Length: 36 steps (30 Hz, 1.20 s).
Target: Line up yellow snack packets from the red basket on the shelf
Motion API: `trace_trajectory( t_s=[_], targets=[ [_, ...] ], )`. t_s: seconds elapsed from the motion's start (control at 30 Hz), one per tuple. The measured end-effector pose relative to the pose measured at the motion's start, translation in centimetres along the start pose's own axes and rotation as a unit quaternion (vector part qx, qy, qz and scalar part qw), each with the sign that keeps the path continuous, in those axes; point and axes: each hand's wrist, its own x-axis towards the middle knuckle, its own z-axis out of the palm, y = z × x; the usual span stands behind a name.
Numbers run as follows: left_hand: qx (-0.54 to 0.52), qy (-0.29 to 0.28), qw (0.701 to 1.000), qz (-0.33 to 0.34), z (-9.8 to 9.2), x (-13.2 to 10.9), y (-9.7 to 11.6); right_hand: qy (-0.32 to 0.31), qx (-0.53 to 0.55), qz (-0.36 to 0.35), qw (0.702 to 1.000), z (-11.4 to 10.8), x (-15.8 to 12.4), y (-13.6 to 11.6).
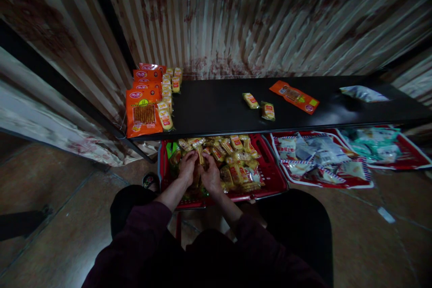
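Over a red shopping basket [278, 180] full of small wrapped yellow snack packs [238, 173], my two hands meet near its left side. My left hand [187, 167] has its fingers closed on one side of a snack pack [200, 155], held on edge. From the other side my right hand [211, 174] grips the same pack, fingers curled toward it. Both hands partly hide the packs beneath them. Green wrapping [173, 149] shows at the basket's left end.
A black shelf [212, 103] lies just beyond the basket. Orange snack bags [143, 114] and yellow packs [166, 119] stand in rows at its left end. Loose packs, an orange bag [294, 97] and a silvery bag [363, 94] lie rightward. More baskets [337, 185] stand at right.
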Motion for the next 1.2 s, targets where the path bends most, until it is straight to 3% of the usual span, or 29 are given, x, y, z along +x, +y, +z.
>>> trace_trajectory(
  t_s=[0.4,0.7,1.0,1.2],
  targets=[
    [-0.011,0.001,0.999,-0.045,0.3,-0.6,0.6,-0.008,-0.075,-0.074,0.994,-0.1,-0.5,-1.2],
    [-0.049,-0.020,0.995,-0.081,0.1,-0.4,0.9,-0.019,-0.033,-0.089,0.995,-0.4,-0.5,-2.2],
    [-0.130,-0.005,0.983,-0.128,0.6,-0.8,1.7,-0.006,-0.073,-0.125,0.989,-0.2,-0.5,-1.5],
    [-0.155,-0.004,0.980,-0.125,0.9,-0.8,1.9,0.002,-0.123,-0.134,0.983,-0.2,-0.3,-1.2]
  ],
)
